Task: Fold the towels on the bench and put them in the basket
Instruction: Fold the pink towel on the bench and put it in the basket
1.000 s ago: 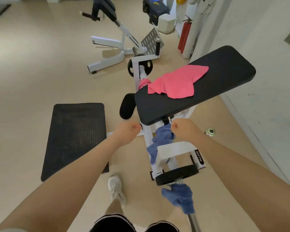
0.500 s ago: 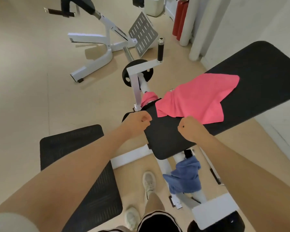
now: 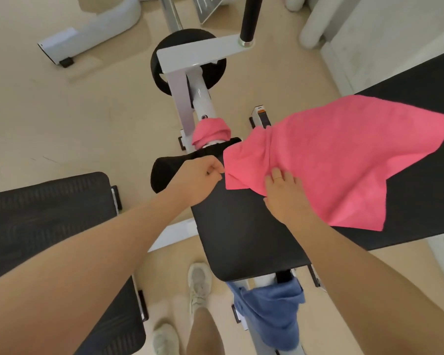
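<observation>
A person's left hand [image 3: 200, 178] pinches the corner of a pink towel [image 3: 344, 155] on a black bench [image 3: 241, 239] while the right hand [image 3: 283, 193] presses flat-fingered on it.

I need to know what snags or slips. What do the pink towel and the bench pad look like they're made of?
Pink towel: soft, matte, finely napped cloth, likely microfibre or terry; it drapes and creases.
Bench pad: black, smooth, faintly sheened covering, probably vinyl or faux leather over padding, judging by its rounded edges.

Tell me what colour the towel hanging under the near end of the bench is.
Blue; the hanging towel shows clearly in the head view, below the bench.
</observation>
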`<state>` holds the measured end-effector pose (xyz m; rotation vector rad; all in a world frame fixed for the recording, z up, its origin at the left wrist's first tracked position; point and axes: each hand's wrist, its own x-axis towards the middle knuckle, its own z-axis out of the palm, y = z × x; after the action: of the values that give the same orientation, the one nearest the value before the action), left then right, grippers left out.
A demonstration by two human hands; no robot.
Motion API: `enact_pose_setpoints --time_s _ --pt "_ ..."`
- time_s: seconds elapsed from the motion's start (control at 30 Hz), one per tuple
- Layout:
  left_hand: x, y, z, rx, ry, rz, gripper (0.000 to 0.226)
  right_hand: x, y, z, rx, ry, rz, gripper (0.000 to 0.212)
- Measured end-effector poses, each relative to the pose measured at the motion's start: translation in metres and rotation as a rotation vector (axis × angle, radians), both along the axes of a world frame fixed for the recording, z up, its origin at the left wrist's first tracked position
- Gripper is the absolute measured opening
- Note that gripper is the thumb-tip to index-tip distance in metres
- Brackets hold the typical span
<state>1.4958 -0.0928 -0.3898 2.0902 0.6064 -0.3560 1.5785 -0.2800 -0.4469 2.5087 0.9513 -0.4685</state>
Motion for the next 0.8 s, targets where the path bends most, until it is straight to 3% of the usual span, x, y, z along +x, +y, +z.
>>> enact_pose_setpoints --time_s 0.13,0.23,0.3,0.43,0.57,0.67,0.73,0.8 --pt "-0.003 -0.003 -0.011 -0.022 0.002 0.071 0.018 0.007 -0.003 0.002 0.055 -0.075 0.054 0.031" --pt "-0.009 -0.008 0.002 -0.044 -0.006 0.093 0.018 0.008 -0.003 0.022 0.198 0.112 -0.165 0.018" --pt "-0.016 -0.011 0.02 -0.044 -0.034 0.06 0.017 0.004 -0.002 0.041 0.425 0.268 -0.315 0.016" --pt "-0.037 -0.017 0.066 -0.008 -0.109 -0.045 0.018 -0.023 0.008 0.107 0.819 0.458 -0.418 0.019" --pt "-0.066 -0.028 0.126 -0.095 -0.151 -0.12 0.011 -0.07 0.015 0.184 1.001 0.68 -0.561 0.023" --pt "-0.101 -0.037 0.172 -0.208 -0.221 -0.244 0.024 -0.123 0.015 0.231 1.123 0.603 -0.605 0.033" --pt "-0.134 -0.04 0.2 -0.109 -0.313 -0.389 0.019 -0.163 0.016 0.257 1.153 0.564 -0.585 0.031" --pt "-0.166 -0.043 0.216 -0.036 -0.419 -0.439 0.032 -0.204 0.013 0.278 1.196 0.539 -0.586 0.033"
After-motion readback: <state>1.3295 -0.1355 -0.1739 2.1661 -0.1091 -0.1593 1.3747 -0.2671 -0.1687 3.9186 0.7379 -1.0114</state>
